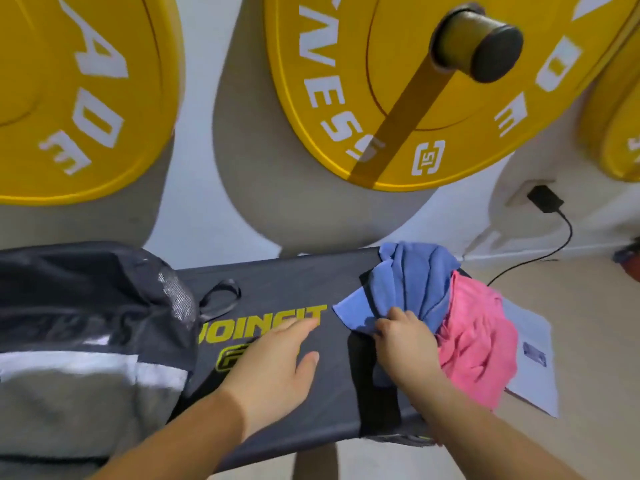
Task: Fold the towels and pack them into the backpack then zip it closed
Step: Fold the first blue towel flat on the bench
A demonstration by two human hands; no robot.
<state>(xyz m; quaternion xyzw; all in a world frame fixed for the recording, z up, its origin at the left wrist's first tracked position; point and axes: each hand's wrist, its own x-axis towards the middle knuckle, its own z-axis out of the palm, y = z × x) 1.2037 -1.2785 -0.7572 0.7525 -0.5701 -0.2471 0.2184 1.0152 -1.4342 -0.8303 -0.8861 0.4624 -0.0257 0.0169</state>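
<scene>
Crumpled blue cloth towel (412,282) on dark padded bench (294,289), right hand (405,344) pinching its near edge, left hand (277,365) flat, fingers straight, just beside, crumpled pink cloth towel (474,337) rightward, black-and-grey fabric backpack (86,334) far left.

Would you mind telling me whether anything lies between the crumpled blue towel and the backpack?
Only the person's open left hand, resting flat on the black gym bench between the crumpled blue cloth towel and the black-and-grey fabric backpack.

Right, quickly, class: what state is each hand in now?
Left hand: open, fingers straight, over the bench.
Right hand: grips the blue towel.
</scene>
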